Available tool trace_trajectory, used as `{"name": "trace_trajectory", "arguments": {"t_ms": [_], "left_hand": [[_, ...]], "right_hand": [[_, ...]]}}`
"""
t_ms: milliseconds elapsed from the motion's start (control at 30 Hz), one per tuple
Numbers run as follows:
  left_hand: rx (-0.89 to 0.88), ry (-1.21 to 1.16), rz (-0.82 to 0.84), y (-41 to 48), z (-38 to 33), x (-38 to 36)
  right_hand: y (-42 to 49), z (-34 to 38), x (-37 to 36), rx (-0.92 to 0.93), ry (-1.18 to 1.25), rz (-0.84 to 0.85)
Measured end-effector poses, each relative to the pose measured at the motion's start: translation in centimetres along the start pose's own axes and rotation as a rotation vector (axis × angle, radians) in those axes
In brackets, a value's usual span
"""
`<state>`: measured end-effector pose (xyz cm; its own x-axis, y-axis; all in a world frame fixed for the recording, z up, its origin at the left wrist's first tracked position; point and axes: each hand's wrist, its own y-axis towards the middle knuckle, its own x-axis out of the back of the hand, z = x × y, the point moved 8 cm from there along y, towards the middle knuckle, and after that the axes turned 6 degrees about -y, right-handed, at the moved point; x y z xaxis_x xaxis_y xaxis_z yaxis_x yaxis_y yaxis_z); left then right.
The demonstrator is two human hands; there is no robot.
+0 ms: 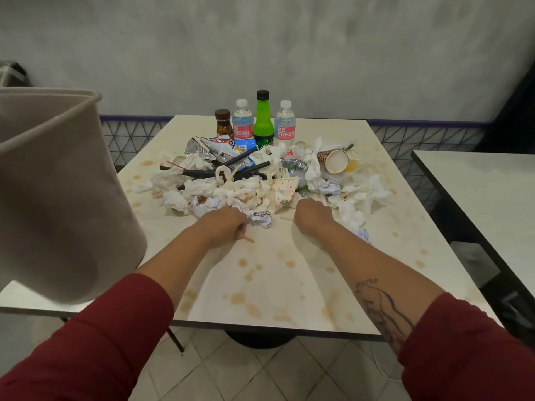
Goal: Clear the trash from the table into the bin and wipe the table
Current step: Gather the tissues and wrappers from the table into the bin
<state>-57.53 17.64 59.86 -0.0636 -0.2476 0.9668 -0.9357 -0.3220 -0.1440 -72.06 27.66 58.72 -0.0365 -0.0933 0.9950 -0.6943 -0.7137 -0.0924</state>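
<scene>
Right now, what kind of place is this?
Probably a cafe or canteen eating area. This stained table has a matching second table close beside it, and the mess on it is snack leftovers: drink bottles, a paper cup, crumpled napkins.

Grey wall (289,39) behind; second table (477,180) at right; pale tiled floor (260,377) below

left hand (225,227) grips stick (248,239) beside trash pile (231,189).
</scene>
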Motion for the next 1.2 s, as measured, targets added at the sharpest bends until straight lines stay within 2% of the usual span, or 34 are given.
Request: {"name": "trace_trajectory", "arguments": {"t_ms": [200, 333, 500, 600, 767, 1000, 1200], "left_hand": [[-0.071, 0.055, -0.019, -0.2, -0.5, 0.0], [-0.114, 0.027, -0.075, -0.3, -1.0, 0.4], [-0.091, -0.018, -0.141, 0.2, -1.9, 1.9], [-0.077, -0.186, -0.240, 0.5, -2.4, 3.4], [-0.022, -0.427, -0.279, 0.9, -3.4, 4.5], [-0.014, -0.453, -0.352, 1.4, -5.5, 4.7], [-0.055, -0.568, -0.316, 1.8, -9.4, 3.6]], "right_hand": [[-0.4, 0.6, 0.2, 0.059, -0.016, 0.010], [-1.1, 1.2, 0.9, 0.127, 0.073, -0.073], [-1.7, 0.6, 3.4, 0.154, 0.474, -0.162], [-2.2, -0.2, 5.4, 0.140, 0.748, -0.204], [-3.4, -2.0, 8.6, 0.139, 0.863, -0.317], [-4.6, -5.6, 9.4, 0.088, 0.938, -0.323], [-5.7, -8.7, 9.6, -0.128, 1.457, -0.350]]}}
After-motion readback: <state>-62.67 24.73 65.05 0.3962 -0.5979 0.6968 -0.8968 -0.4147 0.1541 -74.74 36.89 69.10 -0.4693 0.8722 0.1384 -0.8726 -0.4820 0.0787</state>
